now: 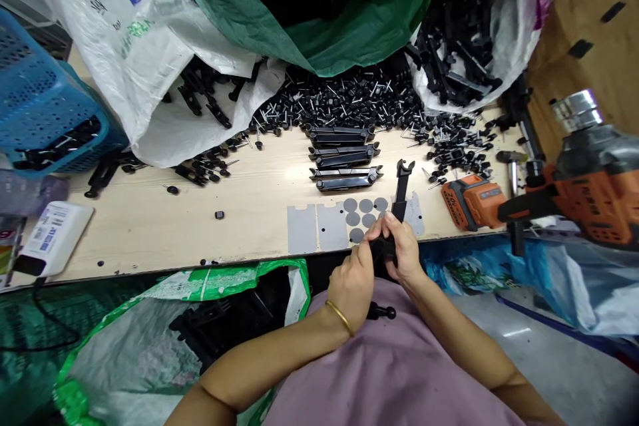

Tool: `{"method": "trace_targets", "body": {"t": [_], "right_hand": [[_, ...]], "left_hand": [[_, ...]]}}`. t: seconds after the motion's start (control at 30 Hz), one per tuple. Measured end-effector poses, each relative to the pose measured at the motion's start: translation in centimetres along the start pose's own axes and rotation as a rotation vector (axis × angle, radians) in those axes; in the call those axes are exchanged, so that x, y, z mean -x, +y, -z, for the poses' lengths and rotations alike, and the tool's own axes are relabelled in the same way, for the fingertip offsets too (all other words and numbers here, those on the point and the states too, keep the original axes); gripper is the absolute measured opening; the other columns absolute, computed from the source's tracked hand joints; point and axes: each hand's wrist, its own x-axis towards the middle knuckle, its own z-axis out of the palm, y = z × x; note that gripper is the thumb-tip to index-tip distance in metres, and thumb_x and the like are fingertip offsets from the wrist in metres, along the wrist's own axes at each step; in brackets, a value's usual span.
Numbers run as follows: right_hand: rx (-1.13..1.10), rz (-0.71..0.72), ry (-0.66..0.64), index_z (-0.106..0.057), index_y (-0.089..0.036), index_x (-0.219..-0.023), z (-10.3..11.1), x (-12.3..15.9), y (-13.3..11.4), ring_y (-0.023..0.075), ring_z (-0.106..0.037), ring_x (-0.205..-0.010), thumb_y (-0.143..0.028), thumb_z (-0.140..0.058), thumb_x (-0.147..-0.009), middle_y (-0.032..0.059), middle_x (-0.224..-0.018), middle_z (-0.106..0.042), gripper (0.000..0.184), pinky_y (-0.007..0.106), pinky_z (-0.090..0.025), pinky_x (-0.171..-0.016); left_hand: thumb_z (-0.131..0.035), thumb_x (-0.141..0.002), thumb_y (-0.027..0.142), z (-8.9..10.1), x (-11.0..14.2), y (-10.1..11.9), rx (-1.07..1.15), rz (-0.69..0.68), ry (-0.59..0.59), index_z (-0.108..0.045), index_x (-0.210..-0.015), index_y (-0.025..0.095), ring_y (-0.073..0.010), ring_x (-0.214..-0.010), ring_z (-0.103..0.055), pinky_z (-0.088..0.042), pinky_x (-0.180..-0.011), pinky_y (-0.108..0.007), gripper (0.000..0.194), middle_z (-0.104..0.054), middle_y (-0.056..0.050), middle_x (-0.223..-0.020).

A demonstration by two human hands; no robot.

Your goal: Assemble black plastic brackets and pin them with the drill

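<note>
My left hand (pixel 353 279) and my right hand (pixel 402 249) meet just in front of the table's near edge, both closed on a black plastic bracket (pixel 401 198). Its long arm points up past my fingers and ends in a forked clip. Below my left hand a black ball-ended stem (pixel 382 311) sticks out; whether it belongs to the same bracket I cannot tell. Beyond my hands lies a stack of similar black clip arms (pixel 348 181), set crosswise in rows. Grey cut sheets and discs (pixel 352 219) lie flat on the tabletop beside the bracket.
A heap of black-headed screws (pixel 344 103) spreads along the back, under a green bag (pixel 319 46). White sacks of black parts stand left and right. An orange power drill (pixel 589 193) and battery (pixel 474 202) lie right, a blue basket (pixel 54 100) left, an open green-edged bag (pixel 124 339) below.
</note>
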Motion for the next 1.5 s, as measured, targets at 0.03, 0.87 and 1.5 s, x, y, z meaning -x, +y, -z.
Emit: {"method": "trace_targets", "body": {"t": [0.03,0.87,1.5], "right_hand": [[-0.003,0.007,0.020,-0.044,-0.021,-0.058,-0.1,0.0,0.2,0.0149,-0.059,-0.061,-0.045,-0.053,-0.084,-0.0001,-0.058,-0.059,0.037,0.028,-0.048,-0.057],[1.346,0.508,-0.276,-0.059,-0.022,-0.103,7.5,-1.9,-3.1,0.0259,-0.055,-0.099,-0.033,-0.057,-0.084,0.0089,-0.104,-0.063,0.022,0.040,-0.042,-0.086],[1.436,0.634,-0.451,-0.048,-0.027,-0.129,8.4,-5.6,1.0,0.0244,-0.056,-0.103,-0.035,-0.055,-0.086,0.0084,-0.118,-0.063,0.044,0.044,-0.034,-0.091]], "left_hand": [[-0.047,-0.086,0.015,0.1,-0.1,-0.1,-0.012,-0.001,0.003,-0.051,-0.108,0.013,-0.0189,-0.069,-0.068,-0.047,-0.051,-0.023,0.023,-0.067,-0.009,-0.084],[-0.046,-0.085,0.009,-1.5,-9.9,-6.5,-0.068,-0.457,0.026,-0.045,-0.121,0.015,-0.0230,-0.107,-0.053,-0.040,-0.096,-0.039,0.036,-0.056,-0.011,-0.109],[-0.049,-0.090,0.029,-3.7,-9.4,-8.0,0.043,-0.477,0.113,-0.050,-0.119,0.017,-0.0226,-0.102,-0.055,-0.042,-0.089,-0.037,0.031,-0.060,-0.010,-0.105]]}}
